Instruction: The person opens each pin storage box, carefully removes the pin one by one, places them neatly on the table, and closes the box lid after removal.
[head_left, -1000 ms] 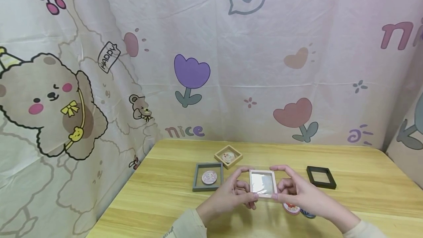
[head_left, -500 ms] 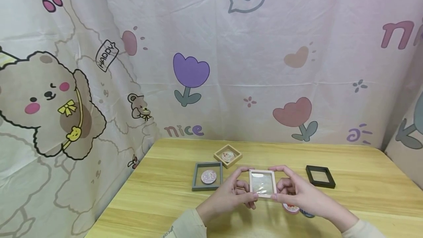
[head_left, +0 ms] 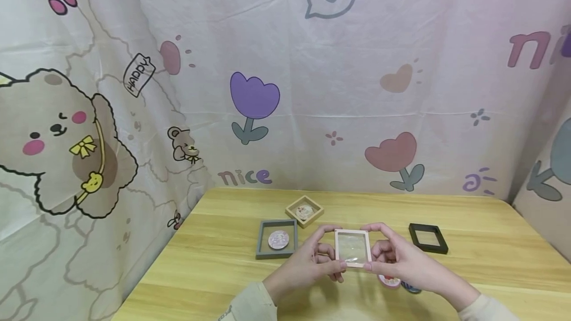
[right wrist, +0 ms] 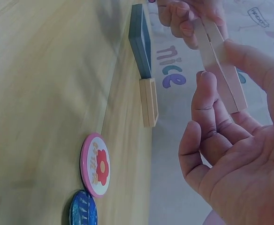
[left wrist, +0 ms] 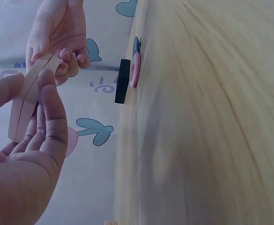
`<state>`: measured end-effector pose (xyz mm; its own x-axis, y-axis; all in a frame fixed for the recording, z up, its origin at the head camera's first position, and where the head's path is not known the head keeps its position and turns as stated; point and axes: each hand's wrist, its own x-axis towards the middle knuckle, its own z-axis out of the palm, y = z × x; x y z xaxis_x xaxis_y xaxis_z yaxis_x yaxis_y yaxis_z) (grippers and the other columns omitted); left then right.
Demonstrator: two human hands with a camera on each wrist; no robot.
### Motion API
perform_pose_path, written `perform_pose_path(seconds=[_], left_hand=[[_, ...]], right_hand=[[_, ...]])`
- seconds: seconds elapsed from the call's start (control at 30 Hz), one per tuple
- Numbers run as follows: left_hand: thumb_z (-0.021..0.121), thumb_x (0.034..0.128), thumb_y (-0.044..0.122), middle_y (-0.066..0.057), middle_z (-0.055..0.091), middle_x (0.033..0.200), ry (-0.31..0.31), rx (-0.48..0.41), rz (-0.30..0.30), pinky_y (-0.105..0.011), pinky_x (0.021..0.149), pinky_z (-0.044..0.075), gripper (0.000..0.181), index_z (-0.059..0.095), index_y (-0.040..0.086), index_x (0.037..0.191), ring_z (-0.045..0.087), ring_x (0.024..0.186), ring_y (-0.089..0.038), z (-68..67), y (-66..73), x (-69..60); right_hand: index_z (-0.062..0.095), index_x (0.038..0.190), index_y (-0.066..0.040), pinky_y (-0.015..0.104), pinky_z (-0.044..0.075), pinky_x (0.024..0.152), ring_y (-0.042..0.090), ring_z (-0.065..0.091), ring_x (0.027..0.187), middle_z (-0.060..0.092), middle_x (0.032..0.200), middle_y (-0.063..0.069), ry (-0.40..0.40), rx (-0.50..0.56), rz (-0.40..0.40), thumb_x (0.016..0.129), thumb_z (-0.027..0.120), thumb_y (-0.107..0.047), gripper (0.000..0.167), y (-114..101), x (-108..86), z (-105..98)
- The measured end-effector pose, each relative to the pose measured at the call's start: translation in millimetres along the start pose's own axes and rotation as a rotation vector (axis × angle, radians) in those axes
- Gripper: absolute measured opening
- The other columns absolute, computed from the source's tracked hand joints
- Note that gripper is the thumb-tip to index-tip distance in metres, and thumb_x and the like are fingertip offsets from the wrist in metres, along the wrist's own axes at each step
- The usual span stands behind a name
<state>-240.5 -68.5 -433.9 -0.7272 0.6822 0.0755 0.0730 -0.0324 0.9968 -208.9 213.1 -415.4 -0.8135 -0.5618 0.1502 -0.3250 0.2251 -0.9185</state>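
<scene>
Both hands hold up a small square pale-pink display frame with clear film in its middle. My left hand pinches its left side, thumb at the bottom corner and index finger at the top. On the other side my right hand pinches it the same way. Seen edge-on in the left wrist view, the pink frame has a thin seam between its two halves, as it does in the right wrist view. Below the right hand lie a pink-rimmed badge with a red flower and a blue badge.
A grey frame with a round badge inside lies left on the wooden table. Behind it is a light wooden frame holding another badge. A black frame lies to the right. A printed curtain hangs behind.
The head view has shifted slightly, and the glare on the clear film has faded. Both hands keep the same grip on the pink frame.
</scene>
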Motion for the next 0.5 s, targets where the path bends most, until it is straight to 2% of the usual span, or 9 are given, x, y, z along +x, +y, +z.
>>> perform_pose_path(seconds=[0.13, 0.27, 0.4, 0.5], left_hand=[[0.077, 0.0982, 0.007, -0.001, 0.070, 0.091, 0.000, -0.001, -0.003, -0.033, 0.079, 0.067, 0.073, 0.042, 0.032, 0.157, 0.076, 0.075, -0.013, -0.3, 0.5, -0.8], [0.077, 0.0978, 0.006, -0.001, 0.069, 0.091, 0.003, -0.004, -0.020, -0.034, 0.079, 0.067, 0.074, 0.041, 0.030, 0.158, 0.076, 0.075, -0.012, 0.0, 1.9, 0.2], [0.077, 0.0977, 0.007, 0.000, 0.069, 0.092, 0.004, 0.004, -0.034, -0.036, 0.081, 0.068, 0.074, 0.041, 0.028, 0.158, 0.076, 0.075, -0.012, 1.0, 2.2, 2.7], [0.077, 0.0978, 0.008, 0.001, 0.069, 0.092, 0.001, 0.019, -0.041, -0.037, 0.082, 0.068, 0.074, 0.040, 0.026, 0.159, 0.076, 0.076, -0.012, 2.4, 1.4, 5.9]], right_hand=[[0.031, 0.154, 0.000, 0.030, 0.060, 0.059, 0.010, 0.068, 0.076, 0.071, 0.090, 0.001, 0.003, -0.038, -0.022, 0.101, 0.075, -0.012, 0.070, 2.4, 1.9, 0.3], [0.036, 0.152, -0.003, 0.028, 0.060, 0.061, 0.008, 0.068, 0.079, 0.069, 0.096, 0.004, 0.044, -0.099, -0.025, 0.099, 0.078, -0.015, 0.069, 1.2, 2.5, 0.8], [0.047, 0.148, -0.008, 0.024, 0.054, 0.067, 0.005, 0.065, 0.091, 0.068, 0.106, 0.003, 0.134, -0.276, -0.031, 0.093, 0.085, -0.026, 0.069, -4.4, 3.9, 1.4], [0.055, 0.145, -0.016, 0.024, 0.051, 0.073, 0.003, 0.060, 0.101, 0.067, 0.117, -0.003, 0.199, -0.435, -0.031, 0.088, 0.090, -0.037, 0.070, -9.2, 5.4, 2.4]])
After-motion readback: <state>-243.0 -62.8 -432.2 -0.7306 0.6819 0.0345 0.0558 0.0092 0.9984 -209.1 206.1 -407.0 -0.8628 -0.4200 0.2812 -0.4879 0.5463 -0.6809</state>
